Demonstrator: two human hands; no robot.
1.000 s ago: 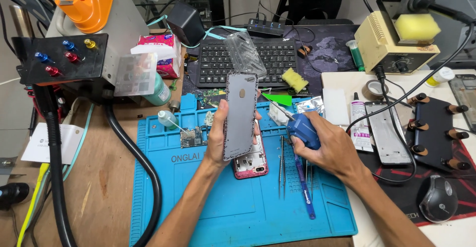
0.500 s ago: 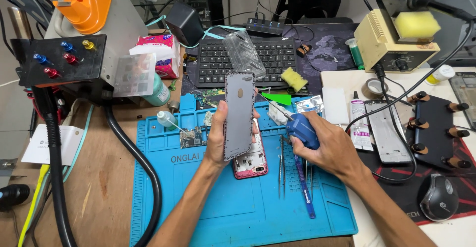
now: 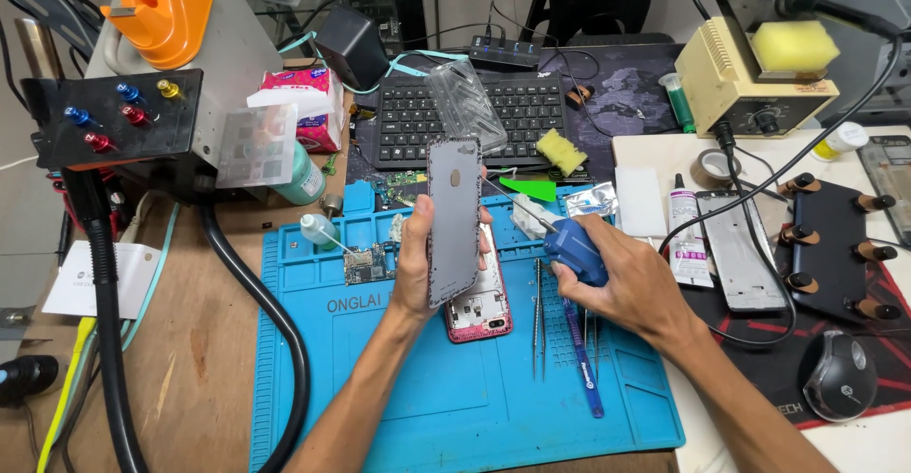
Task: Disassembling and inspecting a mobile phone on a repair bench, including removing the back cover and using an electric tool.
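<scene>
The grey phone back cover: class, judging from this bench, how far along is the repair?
Done: a pink phone frame lies stripped open on the blue mat, a small circuit board beside it. In hand: the left hand holds the grey back cover upright; the right hand aims a blue tool at it. Left: reassembly.

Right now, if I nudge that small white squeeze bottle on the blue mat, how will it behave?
The bottle would probably tip easily: it stands upright, narrow, with a long thin nozzle on top. It looks like light plastic, so a nudge might slide it across the mat. It stands close to a bare circuit board and could fall there.
</scene>
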